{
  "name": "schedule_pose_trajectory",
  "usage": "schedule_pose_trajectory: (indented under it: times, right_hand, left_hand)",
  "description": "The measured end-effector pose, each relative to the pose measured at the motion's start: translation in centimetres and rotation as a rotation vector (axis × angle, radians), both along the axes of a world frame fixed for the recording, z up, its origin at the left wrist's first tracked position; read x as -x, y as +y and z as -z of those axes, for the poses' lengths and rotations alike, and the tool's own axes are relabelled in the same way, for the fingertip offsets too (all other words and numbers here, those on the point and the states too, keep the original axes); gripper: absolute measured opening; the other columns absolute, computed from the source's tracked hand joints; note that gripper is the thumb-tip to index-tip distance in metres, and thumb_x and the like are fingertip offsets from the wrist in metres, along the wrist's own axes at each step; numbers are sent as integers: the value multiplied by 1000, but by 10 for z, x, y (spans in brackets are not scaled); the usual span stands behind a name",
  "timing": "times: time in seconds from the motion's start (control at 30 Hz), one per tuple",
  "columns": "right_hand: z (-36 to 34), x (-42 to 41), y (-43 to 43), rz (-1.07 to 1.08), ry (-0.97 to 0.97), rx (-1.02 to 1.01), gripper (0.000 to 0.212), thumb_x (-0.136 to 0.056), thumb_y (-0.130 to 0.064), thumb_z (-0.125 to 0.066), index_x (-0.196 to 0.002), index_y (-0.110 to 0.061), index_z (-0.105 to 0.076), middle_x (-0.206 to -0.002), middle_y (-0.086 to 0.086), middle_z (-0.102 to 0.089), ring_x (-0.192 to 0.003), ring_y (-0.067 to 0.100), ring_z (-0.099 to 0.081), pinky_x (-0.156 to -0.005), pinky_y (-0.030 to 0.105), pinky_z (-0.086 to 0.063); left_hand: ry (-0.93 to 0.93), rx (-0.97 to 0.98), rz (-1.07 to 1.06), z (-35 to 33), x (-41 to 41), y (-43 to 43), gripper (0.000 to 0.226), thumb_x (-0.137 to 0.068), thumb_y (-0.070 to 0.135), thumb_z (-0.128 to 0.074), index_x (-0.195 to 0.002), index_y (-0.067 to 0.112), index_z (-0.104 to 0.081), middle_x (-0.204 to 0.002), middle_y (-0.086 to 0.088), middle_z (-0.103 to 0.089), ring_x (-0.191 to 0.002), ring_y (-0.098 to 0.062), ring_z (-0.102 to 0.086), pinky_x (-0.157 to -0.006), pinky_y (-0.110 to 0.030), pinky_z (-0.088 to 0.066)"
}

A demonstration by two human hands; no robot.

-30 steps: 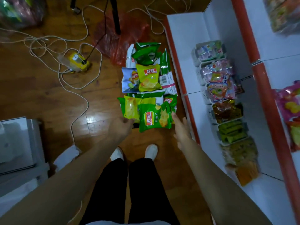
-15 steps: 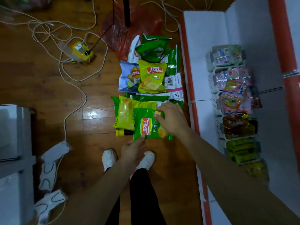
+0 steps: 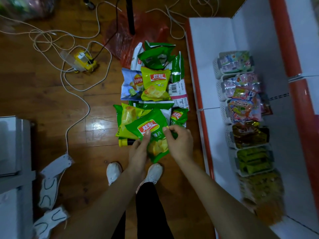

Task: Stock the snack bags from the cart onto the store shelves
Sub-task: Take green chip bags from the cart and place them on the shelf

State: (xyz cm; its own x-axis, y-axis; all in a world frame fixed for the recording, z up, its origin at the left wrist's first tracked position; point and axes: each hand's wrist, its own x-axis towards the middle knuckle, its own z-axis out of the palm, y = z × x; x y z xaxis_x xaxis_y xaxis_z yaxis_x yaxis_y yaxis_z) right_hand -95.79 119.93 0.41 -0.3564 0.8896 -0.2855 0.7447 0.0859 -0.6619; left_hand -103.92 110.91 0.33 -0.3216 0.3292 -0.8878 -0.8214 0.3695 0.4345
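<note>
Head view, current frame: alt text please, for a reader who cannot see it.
Both hands, left hand and right hand, hold a green chip bag above a pile of snack bags on a wooden floor. To the right, a white shelf holds baskets of packaged snacks.

The crinkly green chip bag [image 3: 151, 133] between my fingers carries a red badge reading 炫冠, with 薯片 below it. Beyond it, the yellow-green chip bag [image 3: 155, 85] shows the same 炫冠 badge, and left of that, the pale blue bag [image 3: 132, 85] reads Lay's.
</note>
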Motion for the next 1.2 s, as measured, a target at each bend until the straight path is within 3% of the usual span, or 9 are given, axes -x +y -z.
schedule_pose_trajectory:
  times: [0.07, 0.17, 0.27, 0.33, 0.47, 0.6, 0.87, 1.07, 1.2]
  right_hand:
    - [-2, -1, -13, 45, 47, 54, 30, -87, -47, -58, -85, -19, -68, -83, -2, -67, -84, 16, -58, -69, 32, -47]
    - [-7, -3, -21, 113, 159, 191, 26, -89, -42, -60, -85, -18, -67, -82, -3, -65, -79, 9, -59, -65, 19, -45]
    - [-5, -11, -15, 282, 201, 227, 15, -90, -36, -60, -90, -21, -64, -88, -3, -66, -83, 5, -61, -67, 11, -44]
    - [7, -19, -6, 448, 173, 190, 22, -88, -36, -64, -102, -20, -62, -105, 4, -66, -100, 18, -62, -83, 26, -50]
    - [22, -24, 23, 528, 50, 328, 76, -80, -42, -71, -141, -12, -38, -141, 11, -45, -128, 25, -47, -105, 42, -42]
    - [32, -7, 46, 511, 39, 426, 98, -73, -45, -77, -148, -14, -23, -148, 10, -40, -133, 28, -43, -108, 44, -40]
    - [54, 10, 56, 463, -222, 356, 42, -79, -20, -72, -117, -11, -57, -116, 11, -62, -105, 31, -60, -81, 31, -49]
    - [38, 0, 48, 484, -153, 301, 28, -84, -15, -65, -111, -9, -61, -113, 11, -63, -105, 30, -60, -74, 27, -40]
    - [34, 2, 45, 486, -132, 274, 26, -83, -18, -66, -109, -13, -62, -111, 9, -64, -102, 29, -61, -72, 28, -43]
  left_hand:
    - [-3, 7, 8, 1, 6, 1, 110, -44, 71, -81, -134, 18, -46, -131, -3, -58, -116, -26, -58, -96, -49, -48]
    - [55, 28, 43, 4, 20, -3, 117, -37, 66, -85, -137, 17, -45, -128, -6, -61, -111, -30, -61, -95, -52, -48]
    - [127, 53, 45, -1, 38, -8, 66, -60, 48, -84, -112, 14, -64, -108, -8, -70, -96, -28, -68, -91, -49, -52]
    - [145, 45, 48, -1, 49, -13, 25, -77, 31, -75, -96, 16, -67, -99, -10, -72, -90, -28, -69, -90, -46, -53]
    - [203, 31, 156, 6, 57, -20, 19, -83, 24, -69, -101, 16, -66, -106, -13, -71, -90, -28, -69, -89, -43, -53]
    - [246, 3, 182, 9, 53, -17, 33, -80, 27, -72, -110, 15, -64, -104, -9, -72, -96, -29, -68, -92, -50, -52]
    - [285, -8, 261, 14, 36, -1, 43, -72, 18, -79, -111, 10, -62, -105, -9, -71, -95, -26, -67, -89, -41, -53]
    - [321, -22, 271, 9, 40, 7, 44, -75, 16, -76, -115, 8, -59, -100, -5, -68, -90, -22, -65, -78, -31, -50]
    - [321, -4, 295, 10, 44, 7, 46, -74, 20, -77, -116, 9, -59, -103, -5, -69, -95, -24, -66, -87, -37, -52]
